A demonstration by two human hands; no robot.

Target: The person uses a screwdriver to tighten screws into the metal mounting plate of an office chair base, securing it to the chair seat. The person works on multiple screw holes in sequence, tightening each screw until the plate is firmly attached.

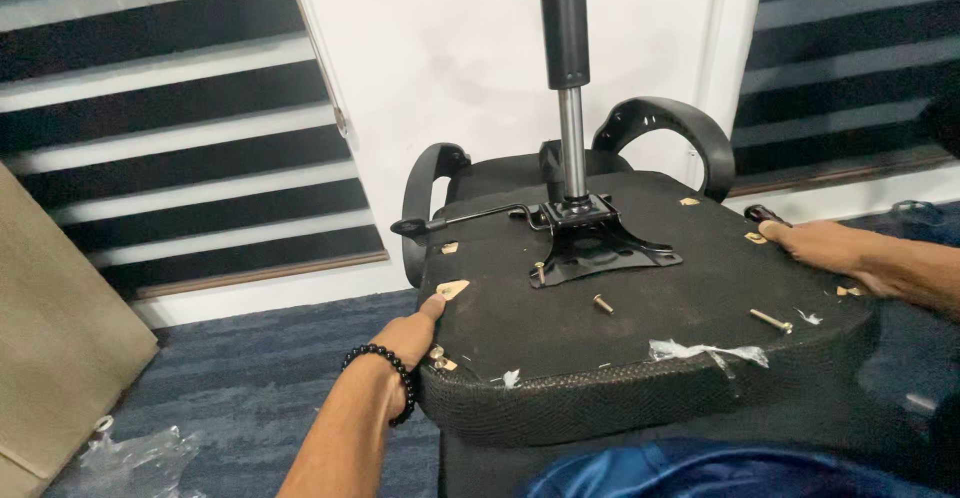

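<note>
Upturned chair seat (640, 358), both hands on its edges.
L hand (410, 343) grips front-left edge, thumb on top; R hand (830, 248) lies flat on right edge w/ dark tool (766, 215) — bolts (603, 305) loose nr metal plate (590, 243).

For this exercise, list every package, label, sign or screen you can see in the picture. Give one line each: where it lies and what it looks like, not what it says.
Cardboard sheet or box: leans at far left on the carpet, flat, plain brown.
Clear plastic bag: bottom left on the carpet, crumpled, see-through, seemingly empty.
No labels, signs or screens show.
</note>
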